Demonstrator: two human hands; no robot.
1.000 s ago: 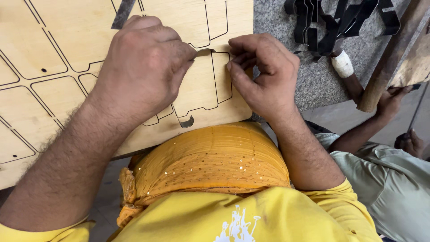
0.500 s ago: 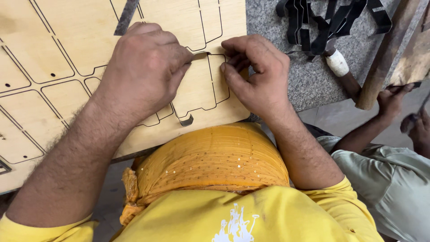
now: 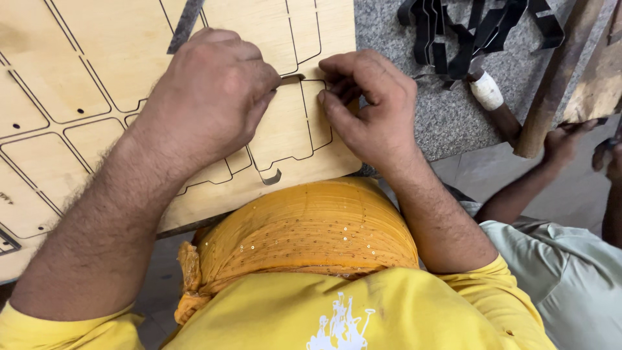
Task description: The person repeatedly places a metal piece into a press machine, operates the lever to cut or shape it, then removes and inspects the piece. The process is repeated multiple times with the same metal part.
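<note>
A pale plywood board (image 3: 84, 58) cut with thin dark slot outlines lies before me. My left hand (image 3: 207, 97) rests on it as a closed fist, fingertips pressing at the top of a slot. My right hand (image 3: 369, 104) is right beside it, thumb and fingers pinched at the same slot. Between the two hands a short piece of thin dark metal strip (image 3: 293, 79) shows at the slot's curved corner; both hands seem to grip it. The rest of the strip is hidden under my fingers.
A grey flat bar (image 3: 184, 26) lies on the board's far side. On the grey stone top (image 3: 447, 123) sit bent black metal strips (image 3: 479, 32) and a tape-wrapped tool handle (image 3: 487, 92). Another person's hand (image 3: 570, 139) holds a wooden post (image 3: 551, 84) at right.
My hands stay at the same slot, the right fingers shifting slightly along it. The other person's hand at the right has moved a little.
</note>
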